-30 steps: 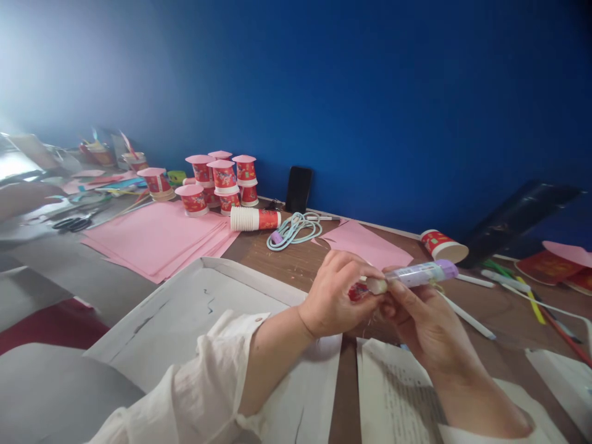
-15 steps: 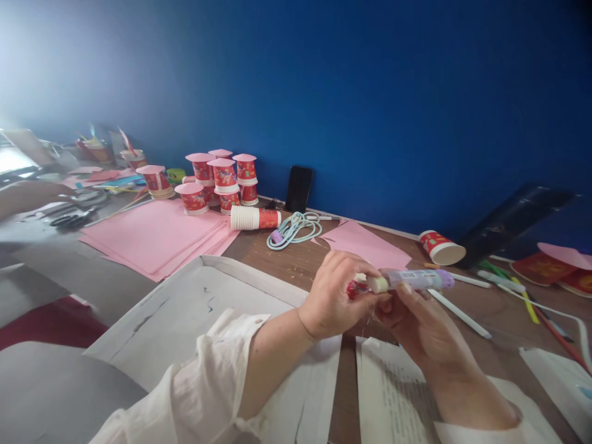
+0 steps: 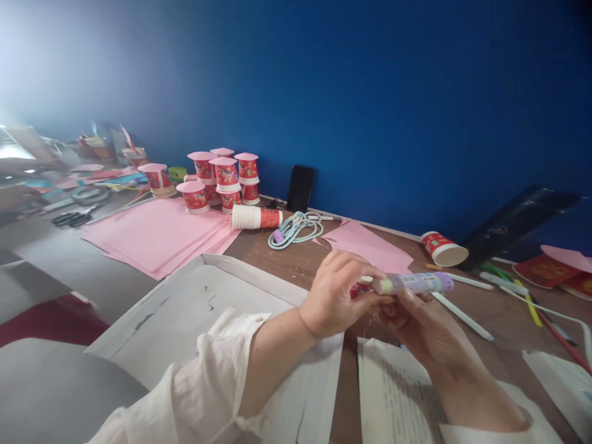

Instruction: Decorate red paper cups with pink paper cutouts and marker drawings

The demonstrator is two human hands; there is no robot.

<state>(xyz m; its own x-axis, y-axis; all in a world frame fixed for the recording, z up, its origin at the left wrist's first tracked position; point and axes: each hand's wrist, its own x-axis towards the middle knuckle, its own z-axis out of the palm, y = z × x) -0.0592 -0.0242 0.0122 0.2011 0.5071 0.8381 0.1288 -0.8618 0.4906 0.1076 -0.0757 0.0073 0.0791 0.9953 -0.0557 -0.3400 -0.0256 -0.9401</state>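
My right hand is closed round a glue stick with a lilac end and a printed label, held almost level. The glue stick's pale yellowish end points left and meets the fingertips of my left hand. My left hand is curled closed round a small red and white patterned thing, which looks like a paper cup; the fingers hide most of it. Both hands are close together above the table, over the right edge of a white shallow box lid.
Red paper cups with pink discs on top stand at the back, beside stacked pink paper. A cable, a phone and a tipped cup lie along the wall. A printed sheet is in front. Someone's blurred hand shows at far left.
The glue stick's pale end now shows a greyish, see-through tip beside my left fingers. Both hands have barely moved. The other person's hand at the left has shifted back.
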